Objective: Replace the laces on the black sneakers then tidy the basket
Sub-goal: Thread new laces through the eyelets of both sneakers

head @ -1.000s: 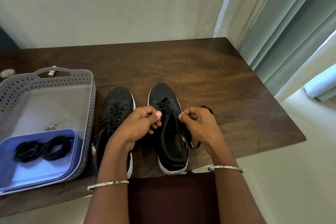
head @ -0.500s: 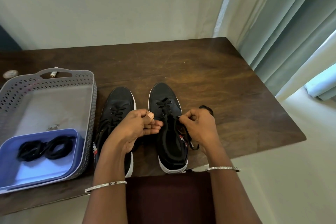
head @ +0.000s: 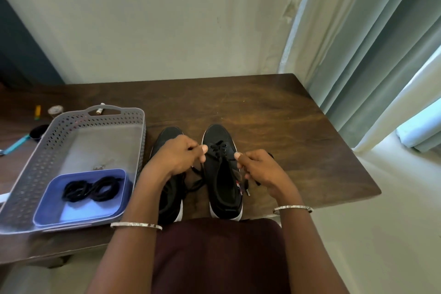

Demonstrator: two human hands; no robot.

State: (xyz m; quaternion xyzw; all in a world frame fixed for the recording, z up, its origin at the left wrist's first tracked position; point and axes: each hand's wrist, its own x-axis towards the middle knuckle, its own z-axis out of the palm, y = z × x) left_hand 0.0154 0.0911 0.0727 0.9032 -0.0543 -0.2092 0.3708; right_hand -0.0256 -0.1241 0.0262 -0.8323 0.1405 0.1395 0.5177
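**Lacing under way on the right-hand sneaker; basket not yet tidied**

Roughly midway, by the look of it. Gripping one end of the lace (head: pixel 218 149) in the left hand (head: pixel 177 155) and the other end in the right hand (head: pixel 260 167), fingers curled round each, ends drawn apart over the right-hand sneaker (head: pixel 222 184). Threaded through the front eyelets; loose nearer the tongue. Cannot tell whether old lace or new. Left-hand sneaker (head: pixel 168 135) just beside it on the bench (head: pixel 274 126), mostly hidden under the left wrist, lacing unclear. Likely left to do: finishing both sneakers, then sorting the basket (head: pixel 114 117).

Counted: two sneakers, two hands, one grey basket, one blue tray (head: pixel 83 212) in its near end, two coils of black lace (head: pixel 91 190) in that tray, touching each other. Beyond the basket, a few small oddments (head: pixel 56 110), too small to name.
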